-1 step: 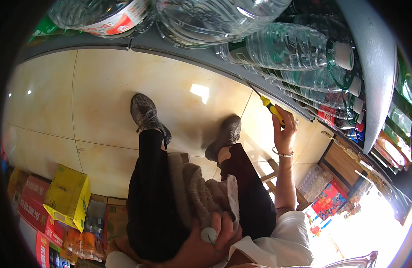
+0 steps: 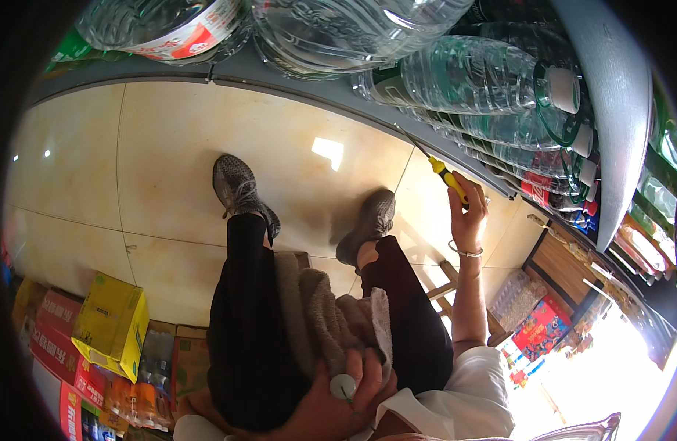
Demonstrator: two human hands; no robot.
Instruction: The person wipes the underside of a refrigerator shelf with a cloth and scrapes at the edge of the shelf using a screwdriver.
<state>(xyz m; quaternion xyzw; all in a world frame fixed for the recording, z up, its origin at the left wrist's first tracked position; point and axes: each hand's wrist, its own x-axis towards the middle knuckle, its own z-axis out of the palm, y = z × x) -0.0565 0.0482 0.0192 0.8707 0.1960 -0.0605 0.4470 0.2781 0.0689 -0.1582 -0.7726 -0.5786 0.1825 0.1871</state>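
Observation:
My right hand [image 2: 468,209] is closed round the yellow and black handle of a screwdriver [image 2: 448,180]. Its thin shaft points up and left, and the tip is by the lower edge of a grey shelf [image 2: 294,94]; whether they touch I cannot tell. Down in my lap, my left hand [image 2: 353,397] has its fingers bent over a brown fuzzy cloth [image 2: 327,309], gripping it. A round pale pendant [image 2: 343,386] on a thin cord hangs in front of that hand.
Large clear water bottles [image 2: 353,33] and several smaller bottles [image 2: 478,73] fill the shelf ahead. A yellow carton [image 2: 110,323] sits on red boxes [image 2: 55,331] at the left, beside packed drinks [image 2: 136,400]. Wooden stool legs [image 2: 445,283] stand near my right forearm.

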